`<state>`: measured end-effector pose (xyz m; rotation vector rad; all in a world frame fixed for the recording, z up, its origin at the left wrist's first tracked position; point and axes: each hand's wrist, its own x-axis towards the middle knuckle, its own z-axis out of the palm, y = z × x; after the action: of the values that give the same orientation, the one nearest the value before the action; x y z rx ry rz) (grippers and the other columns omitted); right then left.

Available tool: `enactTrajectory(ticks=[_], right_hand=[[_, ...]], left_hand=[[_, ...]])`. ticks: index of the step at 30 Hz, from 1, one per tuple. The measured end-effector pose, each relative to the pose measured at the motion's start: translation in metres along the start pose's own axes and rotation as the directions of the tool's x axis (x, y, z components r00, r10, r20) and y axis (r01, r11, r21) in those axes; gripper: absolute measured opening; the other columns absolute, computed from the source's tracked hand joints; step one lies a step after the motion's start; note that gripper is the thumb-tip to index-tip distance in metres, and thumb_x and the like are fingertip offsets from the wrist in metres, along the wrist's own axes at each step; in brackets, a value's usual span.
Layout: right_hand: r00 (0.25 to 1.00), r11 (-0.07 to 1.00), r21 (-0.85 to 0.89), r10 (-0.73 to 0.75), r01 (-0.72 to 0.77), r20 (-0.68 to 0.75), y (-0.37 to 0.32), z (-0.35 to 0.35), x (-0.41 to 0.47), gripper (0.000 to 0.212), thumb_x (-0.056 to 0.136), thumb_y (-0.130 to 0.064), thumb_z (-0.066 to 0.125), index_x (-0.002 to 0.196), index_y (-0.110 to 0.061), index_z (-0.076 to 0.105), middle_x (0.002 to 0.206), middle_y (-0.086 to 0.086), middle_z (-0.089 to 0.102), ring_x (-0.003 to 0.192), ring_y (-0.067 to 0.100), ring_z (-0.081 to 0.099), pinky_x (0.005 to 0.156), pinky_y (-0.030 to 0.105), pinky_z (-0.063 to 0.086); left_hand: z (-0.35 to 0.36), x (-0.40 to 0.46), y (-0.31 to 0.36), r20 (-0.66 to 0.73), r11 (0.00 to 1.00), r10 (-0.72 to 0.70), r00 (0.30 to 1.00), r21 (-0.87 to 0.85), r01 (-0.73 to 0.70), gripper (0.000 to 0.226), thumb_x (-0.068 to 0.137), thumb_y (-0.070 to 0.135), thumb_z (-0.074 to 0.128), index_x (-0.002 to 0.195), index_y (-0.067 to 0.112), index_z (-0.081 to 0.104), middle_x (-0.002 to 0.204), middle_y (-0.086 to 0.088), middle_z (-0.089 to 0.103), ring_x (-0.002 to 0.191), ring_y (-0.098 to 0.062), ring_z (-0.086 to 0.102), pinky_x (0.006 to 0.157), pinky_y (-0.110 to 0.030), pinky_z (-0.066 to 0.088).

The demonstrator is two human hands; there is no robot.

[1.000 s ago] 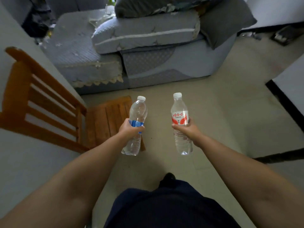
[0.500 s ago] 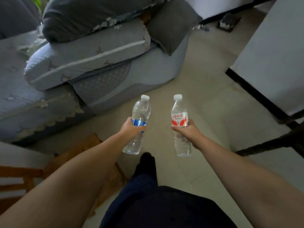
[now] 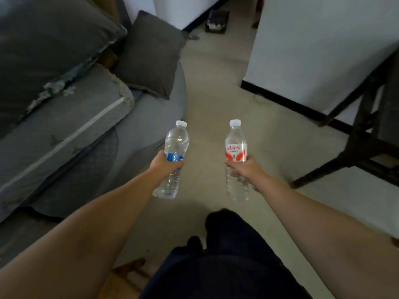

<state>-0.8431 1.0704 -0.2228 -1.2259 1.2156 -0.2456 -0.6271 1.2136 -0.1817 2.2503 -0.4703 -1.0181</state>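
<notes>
My left hand point(image 3: 165, 164) grips a clear plastic bottle with a blue label point(image 3: 176, 143) around its middle, tilted slightly to the right, white cap on. A second clear bottle with a red and white label point(image 3: 235, 145) stands upright in my right hand point(image 3: 244, 170), which holds it just below the label. Both bottles are held out in front of me at about the same height, roughly a hand's width apart, above the pale floor.
A grey sofa point(image 3: 86, 143) with dark cushions point(image 3: 151, 55) fills the left side. A white wall point(image 3: 313, 46) with a black skirting and a dark wooden table frame point(image 3: 362, 134) stand at the right. Pale floor point(image 3: 211, 87) runs ahead between them. My dark trouser leg point(image 3: 226, 255) is below.
The view has swung to the right: the wooden chair has left the frame, the sofa has slid left, and the white wall and dark table frame have come in. Both hands still hold their bottles.
</notes>
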Motion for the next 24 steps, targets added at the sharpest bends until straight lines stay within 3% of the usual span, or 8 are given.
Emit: enactTrajectory(ticks=[4, 7, 10, 12, 15, 20, 22, 24], right_hand=[[0.994, 0.997, 0.062, 0.045, -0.039, -0.098, -0.008, -0.034, 0.04, 0.075, 0.059, -0.042, 0.086, 0.12, -0.016, 0.052, 0.107, 0.003, 0.067, 0.095, 0.024, 0.068, 0.085, 0.04, 0.056], [0.988, 0.994, 0.092, 0.072, -0.059, -0.138, -0.028, -0.07, 0.084, 0.072, 0.06, -0.043, 0.085, 0.119, -0.018, 0.052, 0.107, 0.004, 0.067, 0.094, 0.024, 0.069, 0.071, 0.031, 0.052], [0.98, 0.992, 0.121, 0.052, -0.029, -0.191, -0.053, -0.106, 0.127, 0.066, 0.064, -0.037, 0.085, 0.117, -0.016, 0.052, 0.108, 0.007, 0.067, 0.094, 0.025, 0.068, 0.069, 0.029, 0.051], [0.979, 0.99, 0.137, 0.045, -0.018, -0.199, -0.074, -0.131, 0.152, 0.062, 0.067, -0.033, 0.085, 0.116, -0.013, 0.053, 0.106, 0.01, 0.068, 0.085, 0.02, 0.067, 0.057, 0.022, 0.047], [0.965, 0.99, 0.137, 0.018, 0.018, -0.261, -0.114, -0.17, 0.178, 0.037, 0.076, -0.026, 0.08, 0.103, -0.014, 0.056, 0.086, 0.002, 0.064, 0.066, 0.009, 0.058, 0.042, 0.014, 0.042], [0.949, 0.977, 0.206, 0.02, 0.047, -0.314, -0.139, -0.221, 0.211, 0.041, 0.078, -0.024, 0.078, 0.111, -0.014, 0.055, 0.094, 0.003, 0.065, 0.075, 0.013, 0.063, 0.055, 0.023, 0.044], [0.942, 0.976, 0.216, 0.042, 0.032, -0.332, -0.141, -0.239, 0.221, 0.033, 0.079, -0.02, 0.077, 0.105, -0.011, 0.058, 0.097, 0.009, 0.067, 0.079, 0.019, 0.066, 0.057, 0.023, 0.047], [0.937, 0.972, 0.235, 0.059, 0.025, -0.344, -0.141, -0.255, 0.231, 0.041, 0.076, -0.023, 0.079, 0.108, -0.008, 0.058, 0.103, 0.012, 0.068, 0.09, 0.025, 0.068, 0.065, 0.028, 0.052]], left_hand=[[0.028, 0.047, 0.048, 0.12, 0.996, 0.052, 0.991, 0.062, -0.06, 0.05, 0.071, 0.025, 0.076, 0.115, 0.015, 0.055, 0.099, -0.003, 0.064, 0.087, -0.017, 0.061, 0.072, -0.028, 0.047], [0.055, 0.089, 0.098, 0.197, 0.991, 0.103, 0.975, 0.063, -0.118, 0.044, 0.072, 0.024, 0.076, 0.111, 0.015, 0.057, 0.099, -0.004, 0.065, 0.091, -0.019, 0.063, 0.067, -0.024, 0.046], [0.08, 0.123, 0.154, 0.241, 0.984, 0.156, 0.958, 0.041, -0.171, 0.02, 0.075, 0.016, 0.073, 0.09, 0.023, 0.061, 0.086, -0.001, 0.063, 0.082, -0.018, 0.061, 0.065, -0.022, 0.047], [0.096, 0.144, 0.191, 0.254, 0.98, 0.182, 0.95, 0.039, -0.198, 0.017, 0.075, 0.013, 0.071, 0.083, 0.024, 0.061, 0.082, -0.002, 0.063, 0.078, -0.017, 0.061, 0.067, -0.024, 0.048], [0.121, 0.17, 0.247, 0.258, 0.981, 0.189, 0.947, -0.008, -0.194, 0.017, 0.076, 0.013, 0.071, 0.084, 0.021, 0.059, 0.081, -0.002, 0.062, 0.068, -0.011, 0.059, 0.06, -0.021, 0.047], [0.168, 0.211, 0.32, 0.324, 0.97, 0.219, 0.92, 0.027, -0.24, 0.026, 0.077, 0.016, 0.072, 0.1, 0.014, 0.06, 0.086, -0.003, 0.063, 0.065, -0.008, 0.058, 0.055, -0.019, 0.044], [0.187, 0.226, 0.344, 0.359, 0.966, 0.213, 0.909, 0.062, -0.251, 0.033, 0.078, 0.02, 0.073, 0.106, 0.014, 0.056, 0.085, 0.0, 0.061, 0.068, -0.008, 0.057, 0.061, -0.021, 0.044], [0.207, 0.243, 0.364, 0.406, 0.959, 0.194, 0.893, 0.112, -0.259, 0.043, 0.078, 0.025, 0.074, 0.114, 0.016, 0.052, 0.093, 0.0, 0.059, 0.08, -0.013, 0.059, 0.077, -0.03, 0.047]])
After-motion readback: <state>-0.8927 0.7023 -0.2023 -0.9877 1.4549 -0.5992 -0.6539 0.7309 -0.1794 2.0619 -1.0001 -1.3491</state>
